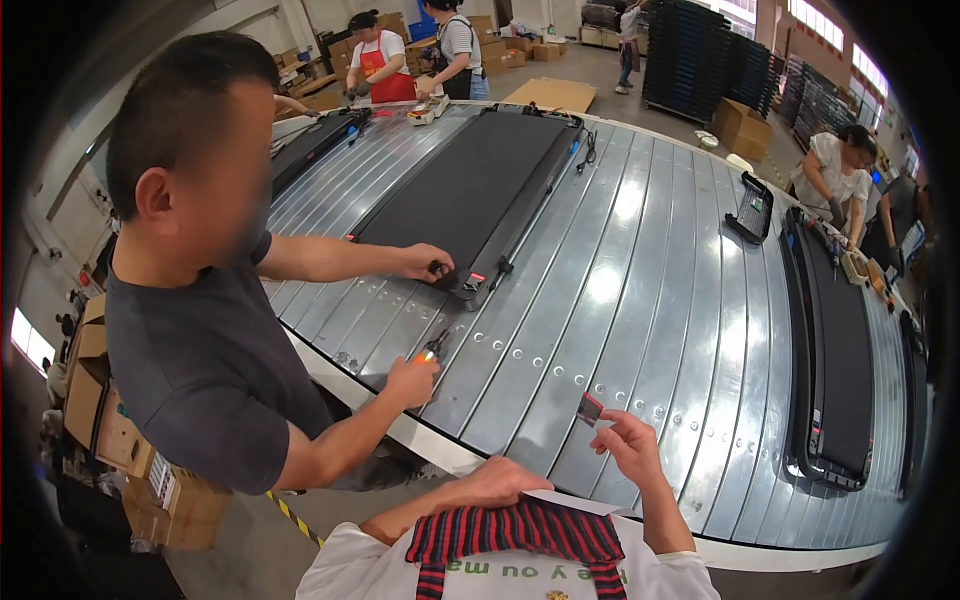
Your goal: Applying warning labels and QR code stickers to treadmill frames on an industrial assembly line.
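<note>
My right hand (632,444) is raised over the near edge of the metal table, pinching a small dark label-like piece with a red strip (590,408) between thumb and fingers. Close to my striped apron, my left hand (497,481) is closed at the end of a white sheet (575,501); its fingertips are partly hidden. To my left, a co-worker's hand (412,382) grips an orange-handled tool (430,354). That person's other hand (428,262) rests at the near corner of a black walking pad (455,190).
The slatted metal table (600,300) spans the view. More walking pads lie on the right (835,340) and far left (305,150). A black plastic cover (752,208) sits at the far right. Other people work across the table; cardboard boxes (185,505) stand at left.
</note>
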Demonstrator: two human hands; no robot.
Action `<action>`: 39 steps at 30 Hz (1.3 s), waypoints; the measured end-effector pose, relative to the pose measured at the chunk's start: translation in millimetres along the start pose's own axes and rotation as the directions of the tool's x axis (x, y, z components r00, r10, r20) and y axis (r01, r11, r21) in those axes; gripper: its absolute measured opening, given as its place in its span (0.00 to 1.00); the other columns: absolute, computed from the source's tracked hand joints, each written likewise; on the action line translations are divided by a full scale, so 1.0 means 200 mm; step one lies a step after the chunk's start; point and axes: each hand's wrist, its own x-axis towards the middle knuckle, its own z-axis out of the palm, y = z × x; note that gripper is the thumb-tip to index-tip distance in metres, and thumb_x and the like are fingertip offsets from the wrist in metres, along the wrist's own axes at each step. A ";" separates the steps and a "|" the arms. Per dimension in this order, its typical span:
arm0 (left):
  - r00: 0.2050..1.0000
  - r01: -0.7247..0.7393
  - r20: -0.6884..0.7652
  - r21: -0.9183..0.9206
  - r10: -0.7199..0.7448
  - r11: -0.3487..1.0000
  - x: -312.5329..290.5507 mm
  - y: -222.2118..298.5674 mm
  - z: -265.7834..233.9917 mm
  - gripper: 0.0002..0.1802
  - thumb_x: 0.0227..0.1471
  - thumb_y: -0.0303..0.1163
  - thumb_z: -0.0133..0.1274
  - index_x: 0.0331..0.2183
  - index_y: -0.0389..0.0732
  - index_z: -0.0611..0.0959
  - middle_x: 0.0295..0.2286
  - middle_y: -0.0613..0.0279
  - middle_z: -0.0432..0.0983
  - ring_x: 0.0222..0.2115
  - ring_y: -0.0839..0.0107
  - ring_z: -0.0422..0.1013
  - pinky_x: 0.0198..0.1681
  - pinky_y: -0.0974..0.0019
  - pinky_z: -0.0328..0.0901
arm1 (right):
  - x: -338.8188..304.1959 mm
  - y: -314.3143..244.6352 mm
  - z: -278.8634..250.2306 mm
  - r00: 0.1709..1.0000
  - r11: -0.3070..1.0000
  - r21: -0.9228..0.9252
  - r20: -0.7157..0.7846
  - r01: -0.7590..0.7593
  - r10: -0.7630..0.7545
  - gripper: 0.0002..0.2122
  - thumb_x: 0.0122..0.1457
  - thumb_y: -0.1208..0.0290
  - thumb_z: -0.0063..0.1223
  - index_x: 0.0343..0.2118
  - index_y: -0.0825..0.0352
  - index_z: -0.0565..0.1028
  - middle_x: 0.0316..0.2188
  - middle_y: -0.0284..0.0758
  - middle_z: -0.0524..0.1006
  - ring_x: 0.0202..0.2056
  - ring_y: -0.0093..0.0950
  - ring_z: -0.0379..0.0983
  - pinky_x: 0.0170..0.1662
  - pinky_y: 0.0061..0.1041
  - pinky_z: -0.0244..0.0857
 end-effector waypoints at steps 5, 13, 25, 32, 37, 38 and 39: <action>0.998 0.063 0.021 -0.002 -0.063 0.998 -0.01 0.04 -0.04 0.24 0.28 0.18 0.45 0.34 0.47 0.76 0.24 0.58 0.74 0.26 0.58 0.70 0.27 0.60 0.64 | 0.04 0.02 0.05 0.999 0.998 -0.034 0.016 -0.047 0.047 0.09 0.51 0.77 0.48 0.36 0.71 0.70 0.19 0.32 0.73 0.21 0.17 0.68 0.23 0.14 0.62; 0.994 0.084 -0.065 -0.007 -0.085 0.996 -0.07 0.07 -0.09 0.22 0.28 0.18 0.44 0.33 0.46 0.75 0.23 0.58 0.73 0.26 0.57 0.69 0.26 0.60 0.63 | 0.14 0.18 0.10 0.997 0.994 -0.101 -0.060 0.035 -0.041 0.06 0.48 0.76 0.53 0.30 0.70 0.73 0.21 0.29 0.71 0.23 0.15 0.65 0.26 0.14 0.59; 0.970 0.202 -0.148 0.067 -0.191 0.977 -0.18 0.05 -0.12 0.15 0.37 0.25 0.46 0.33 0.49 0.77 0.25 0.61 0.74 0.27 0.59 0.70 0.26 0.61 0.64 | 0.13 0.37 0.02 0.954 0.955 0.045 -0.043 -0.294 0.296 0.07 0.48 0.73 0.52 0.30 0.69 0.74 0.21 0.28 0.72 0.22 0.16 0.65 0.26 0.15 0.59; 0.949 0.216 -0.237 0.012 -0.207 0.976 -0.26 0.12 -0.05 0.12 0.40 0.26 0.48 0.32 0.48 0.77 0.23 0.60 0.73 0.24 0.61 0.70 0.25 0.64 0.64 | 0.13 0.54 0.16 0.936 0.923 0.163 0.006 -0.349 0.353 0.07 0.48 0.72 0.52 0.29 0.69 0.73 0.20 0.29 0.72 0.21 0.17 0.66 0.24 0.16 0.59; 0.963 0.230 -0.153 0.038 -0.221 0.973 -0.34 0.19 0.02 0.11 0.41 0.27 0.48 0.32 0.49 0.76 0.22 0.60 0.73 0.24 0.59 0.70 0.24 0.63 0.64 | 0.05 0.54 0.28 0.899 0.874 0.213 0.136 -0.437 0.416 0.06 0.48 0.72 0.52 0.26 0.69 0.73 0.13 0.29 0.69 0.13 0.16 0.60 0.17 0.14 0.53; 0.959 0.236 -0.167 0.020 -0.230 0.971 -0.36 0.20 0.02 0.11 0.41 0.27 0.48 0.32 0.49 0.76 0.22 0.59 0.73 0.24 0.59 0.70 0.24 0.63 0.64 | 0.03 0.55 0.30 0.885 0.863 0.203 0.163 -0.462 0.436 0.06 0.47 0.72 0.53 0.26 0.69 0.73 0.13 0.29 0.69 0.13 0.16 0.60 0.16 0.14 0.52; 0.960 0.232 -0.167 0.027 -0.224 0.972 -0.38 0.21 0.03 0.11 0.41 0.27 0.48 0.32 0.49 0.76 0.22 0.59 0.73 0.24 0.59 0.70 0.24 0.63 0.64 | 0.00 0.56 0.32 0.886 0.864 0.204 0.153 -0.461 0.437 0.06 0.48 0.72 0.53 0.24 0.69 0.73 0.12 0.29 0.68 0.11 0.16 0.58 0.15 0.14 0.50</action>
